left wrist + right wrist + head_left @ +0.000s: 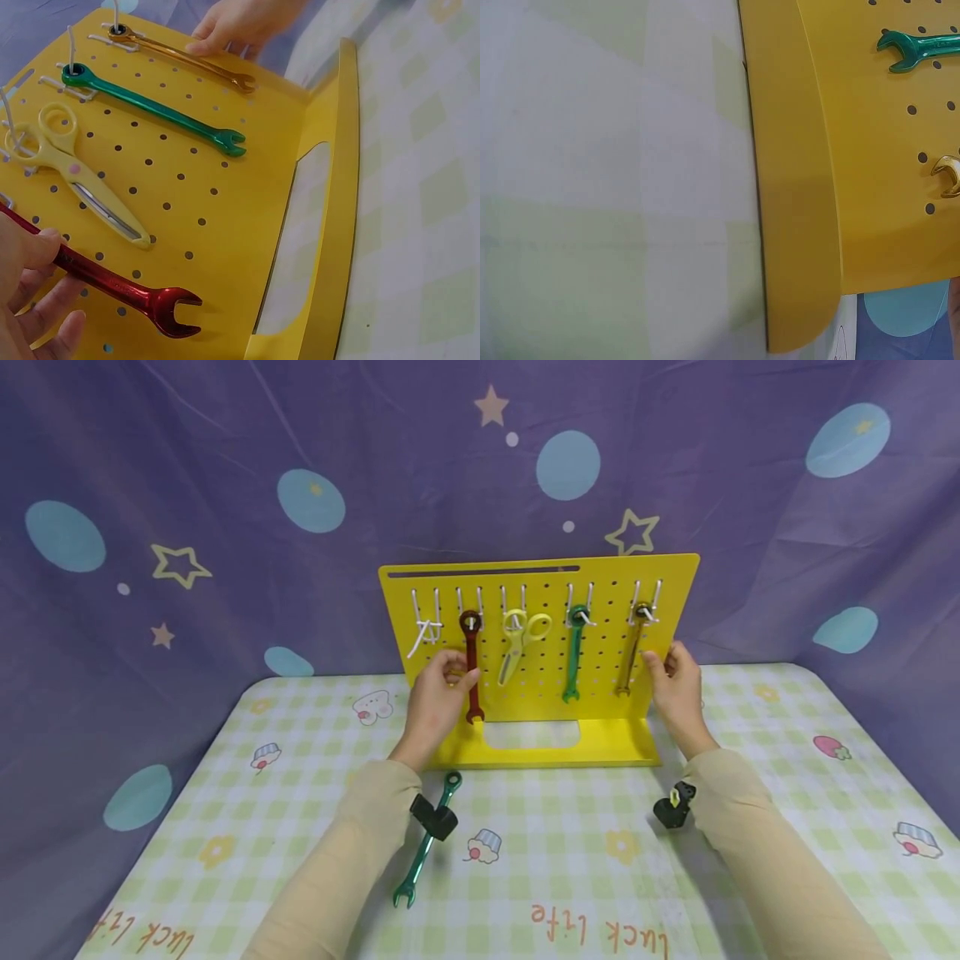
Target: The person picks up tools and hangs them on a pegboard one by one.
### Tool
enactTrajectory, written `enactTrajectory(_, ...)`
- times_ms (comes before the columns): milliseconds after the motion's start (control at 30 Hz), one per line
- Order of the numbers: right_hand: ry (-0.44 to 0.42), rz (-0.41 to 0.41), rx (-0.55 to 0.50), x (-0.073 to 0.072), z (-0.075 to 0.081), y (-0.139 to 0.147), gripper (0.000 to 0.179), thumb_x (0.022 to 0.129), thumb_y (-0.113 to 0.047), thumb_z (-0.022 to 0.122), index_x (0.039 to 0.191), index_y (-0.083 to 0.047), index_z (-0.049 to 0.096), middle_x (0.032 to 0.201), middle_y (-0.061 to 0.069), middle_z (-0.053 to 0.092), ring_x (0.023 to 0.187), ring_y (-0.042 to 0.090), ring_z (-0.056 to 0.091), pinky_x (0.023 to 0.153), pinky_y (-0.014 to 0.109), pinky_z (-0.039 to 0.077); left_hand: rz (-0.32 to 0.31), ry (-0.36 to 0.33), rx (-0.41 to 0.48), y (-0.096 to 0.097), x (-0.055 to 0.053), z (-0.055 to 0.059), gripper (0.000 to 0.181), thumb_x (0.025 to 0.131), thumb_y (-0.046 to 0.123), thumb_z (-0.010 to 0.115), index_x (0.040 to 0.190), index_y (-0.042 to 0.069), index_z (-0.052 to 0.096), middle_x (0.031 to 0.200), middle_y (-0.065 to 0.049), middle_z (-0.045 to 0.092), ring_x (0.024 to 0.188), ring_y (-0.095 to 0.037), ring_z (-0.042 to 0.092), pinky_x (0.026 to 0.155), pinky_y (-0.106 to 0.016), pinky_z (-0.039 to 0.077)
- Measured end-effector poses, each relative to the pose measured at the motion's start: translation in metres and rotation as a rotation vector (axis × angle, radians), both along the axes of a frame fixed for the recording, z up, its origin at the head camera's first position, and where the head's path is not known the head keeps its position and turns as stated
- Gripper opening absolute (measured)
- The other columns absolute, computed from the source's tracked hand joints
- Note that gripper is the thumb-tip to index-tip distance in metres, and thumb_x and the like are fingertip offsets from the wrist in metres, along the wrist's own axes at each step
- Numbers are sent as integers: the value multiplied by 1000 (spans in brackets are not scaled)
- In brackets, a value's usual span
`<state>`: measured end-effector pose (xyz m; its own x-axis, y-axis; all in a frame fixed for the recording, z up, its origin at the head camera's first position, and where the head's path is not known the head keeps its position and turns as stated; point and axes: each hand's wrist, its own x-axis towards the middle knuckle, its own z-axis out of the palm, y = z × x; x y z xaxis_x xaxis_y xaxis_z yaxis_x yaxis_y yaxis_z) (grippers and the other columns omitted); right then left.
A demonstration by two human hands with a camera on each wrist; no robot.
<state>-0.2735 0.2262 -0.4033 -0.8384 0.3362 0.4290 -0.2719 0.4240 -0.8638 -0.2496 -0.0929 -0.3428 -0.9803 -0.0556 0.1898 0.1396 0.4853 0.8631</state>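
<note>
A yellow pegboard [600, 693] stands upright on the table, with several tools on its white hooks. My left hand [438, 697] pinches the shaft of a red wrench [127, 289] between thumb and fingers. The wrench's ring end is at a hook; its open jaw points down. At the board's right edge my right hand [678, 697] grips with the thumb in front, the other fingers partly hidden behind. Near that thumb hangs a gold wrench [632, 652]. Yellow scissors [94, 187] and a green wrench [157, 112] hang between the hands.
Another green wrench [423, 852] lies on the checked tablecloth [555, 835], below my left wrist and partly covered by the wrist camera [435, 818]. White hooks [426, 631] stick out at the board's left. Behind the table hangs a purple curtain [450, 510].
</note>
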Motion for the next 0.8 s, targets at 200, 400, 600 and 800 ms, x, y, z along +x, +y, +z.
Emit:
enactTrajectory(200, 1, 1, -5, 0, -1, 0, 31, 98, -22, 56, 104, 9, 57, 101, 27, 66, 74, -1, 52, 65, 15, 39, 1, -4, -7, -2, -7, -4, 27, 96, 25, 68, 117, 9, 61, 111, -6, 65, 102, -23, 59, 89, -38, 48)
enactTrajectory(400, 1, 5, -10, 0, -1, 0, 31, 99, -22, 56, 105, 9, 57, 101, 25, 66, 75, 0, 52, 65, 16, 40, -7, -26, 2, -6, -9, -6, 29, 97, 27, 66, 118, 9, 61, 112, -7, 65, 104, -23, 59, 89, -38, 48)
enactTrajectory(600, 9, 4, 0, 0, -1, 0, 32, 99, -23, 55, 104, 8, 56, 98, 23, 65, 73, 1, 50, 64, 16, 38, -29, -24, -4, -10, -8, -8, 26, 98, 25, 65, 117, 8, 62, 113, -6, 65, 105, -24, 59, 92, -38, 48)
enactTrajectory(800, 10, 8, 27, 1, -1, 1, 33, 99, -27, 54, 101, 6, 55, 93, 20, 63, 69, 6, 45, 61, 19, 35, -42, -19, -12, -15, -7, -14, 18, 98, 23, 64, 113, 11, 64, 110, -4, 65, 104, -23, 58, 95, -38, 46)
